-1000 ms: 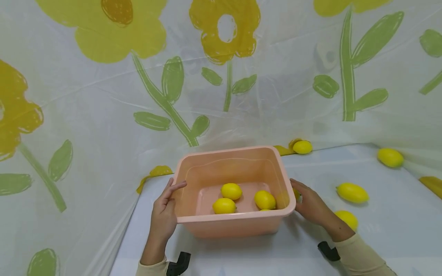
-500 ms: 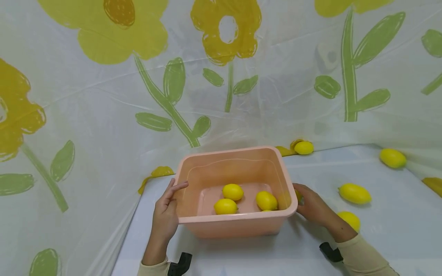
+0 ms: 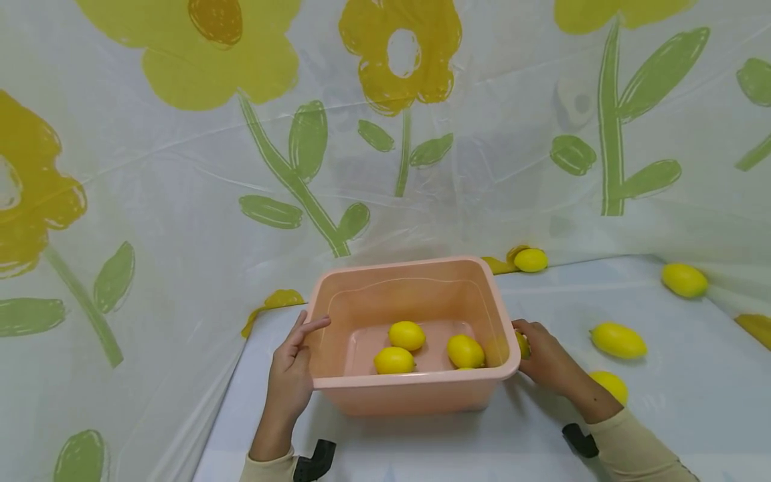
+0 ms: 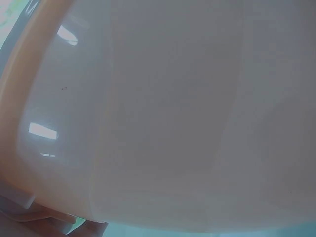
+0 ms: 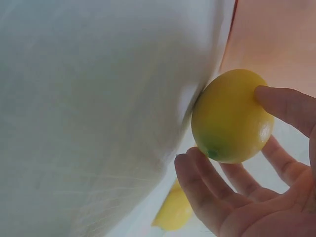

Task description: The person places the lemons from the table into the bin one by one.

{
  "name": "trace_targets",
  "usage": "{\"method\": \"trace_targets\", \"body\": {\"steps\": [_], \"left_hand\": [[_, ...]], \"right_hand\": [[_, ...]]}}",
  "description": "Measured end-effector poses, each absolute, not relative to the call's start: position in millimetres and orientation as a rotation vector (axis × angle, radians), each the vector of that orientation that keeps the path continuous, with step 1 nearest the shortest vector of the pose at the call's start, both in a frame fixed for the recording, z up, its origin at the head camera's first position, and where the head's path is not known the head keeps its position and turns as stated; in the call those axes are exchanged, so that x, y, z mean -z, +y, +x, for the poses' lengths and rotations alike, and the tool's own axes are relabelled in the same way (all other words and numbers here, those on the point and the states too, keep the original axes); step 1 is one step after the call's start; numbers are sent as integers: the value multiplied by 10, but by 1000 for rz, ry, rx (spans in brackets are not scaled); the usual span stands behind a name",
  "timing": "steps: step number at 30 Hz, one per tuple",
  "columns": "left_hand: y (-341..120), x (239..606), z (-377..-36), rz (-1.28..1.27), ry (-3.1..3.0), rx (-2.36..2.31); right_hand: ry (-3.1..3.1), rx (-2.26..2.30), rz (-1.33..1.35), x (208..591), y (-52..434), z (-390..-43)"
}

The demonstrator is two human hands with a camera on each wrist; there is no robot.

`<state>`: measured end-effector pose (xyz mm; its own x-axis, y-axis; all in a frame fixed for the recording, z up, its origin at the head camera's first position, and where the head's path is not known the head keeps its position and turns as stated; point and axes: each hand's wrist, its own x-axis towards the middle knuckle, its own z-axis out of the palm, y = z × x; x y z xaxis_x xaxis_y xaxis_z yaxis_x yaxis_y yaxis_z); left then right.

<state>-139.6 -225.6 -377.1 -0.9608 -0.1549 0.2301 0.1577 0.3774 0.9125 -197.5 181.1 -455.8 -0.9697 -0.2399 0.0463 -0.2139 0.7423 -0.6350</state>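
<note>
A pink plastic basin (image 3: pixel 415 380) stands on the table, with several yellow lemons (image 3: pixel 394 360) on its floor; its front wall partly hides one of them. At the basin's left end, my left hand (image 3: pixel 289 385) grips the rim, one finger reaching over the inside. The left wrist view is mostly filled by the basin's smooth wall (image 4: pixel 168 108). Just outside the right wall, my right hand (image 3: pixel 548 361) holds another lemon (image 5: pixel 232 118) between thumb and fingers. In the head view the basin rim and the hand cover much of that fruit.
To the right lie loose lemons: one (image 3: pixel 618 340) mid-table, one (image 3: pixel 610 386) partly behind the right forearm, one (image 3: pixel 684 280) near the far right corner, one (image 3: pixel 531 260) at the back edge. A flower-printed curtain (image 3: pixel 482 154) hangs behind the table.
The head view has shifted slightly. Both hands keep their holds on the basin rim and the lemon, and slightly more of the held lemon shows beside the rim.
</note>
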Motion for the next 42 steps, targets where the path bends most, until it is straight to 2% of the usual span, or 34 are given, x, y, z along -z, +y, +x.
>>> {"method": "trace_targets", "body": {"steps": [10, 22, 42], "left_hand": [[-2265, 3771, -1383, -17, -2366, 1612], [-2267, 3781, -1380, -28, -2361, 1605], [-2263, 3776, -1386, -45, -2345, 1602]], "right_hand": [[2844, 1094, -432, 4583, 1821, -1986], [2873, 996, -365, 4564, 1851, -1909], [3081, 794, -611, 4170, 2014, -1628]]}}
